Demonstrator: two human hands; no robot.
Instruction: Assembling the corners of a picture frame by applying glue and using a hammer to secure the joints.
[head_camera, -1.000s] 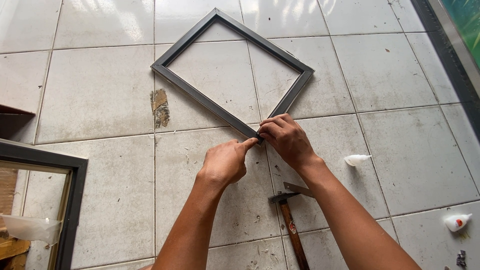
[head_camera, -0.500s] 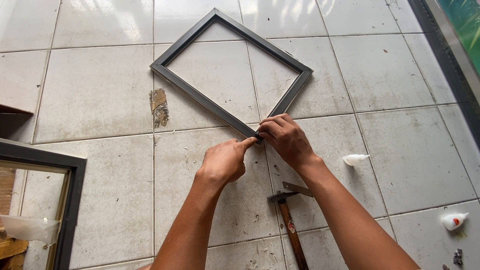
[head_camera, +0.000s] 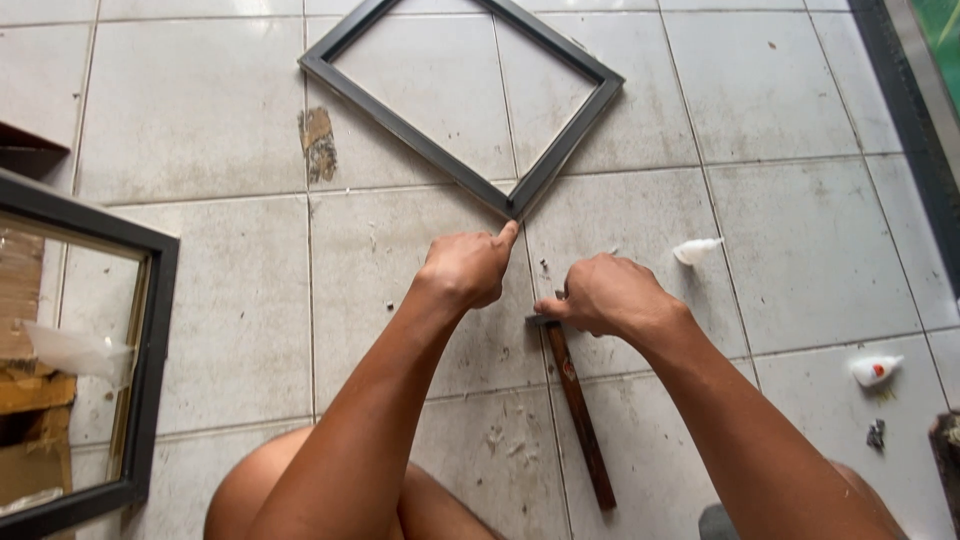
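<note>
A dark square picture frame (head_camera: 405, 137) lies empty on the white tiled floor, turned like a diamond with its near corner towards me. My left hand (head_camera: 465, 268) is curled into a fist just below that corner, and its thumb tip touches the corner. My right hand (head_camera: 610, 295) sits lower and to the right, with its fingers closed over the metal head of a hammer (head_camera: 580, 420). The hammer's brown wooden handle lies on the tiles and points back towards me.
A dark-framed mirror (head_camera: 150, 330) lies at the left edge. Two small white squeeze tubes rest on the tiles, one (head_camera: 697, 249) by my right hand and one (head_camera: 875, 370) further right. A brown patch (head_camera: 320, 143) marks a tile. My knees fill the bottom.
My right hand has left the frame's near corner and dropped onto the hammer head. My left hand has stayed at the corner. The view has shifted closer.
</note>
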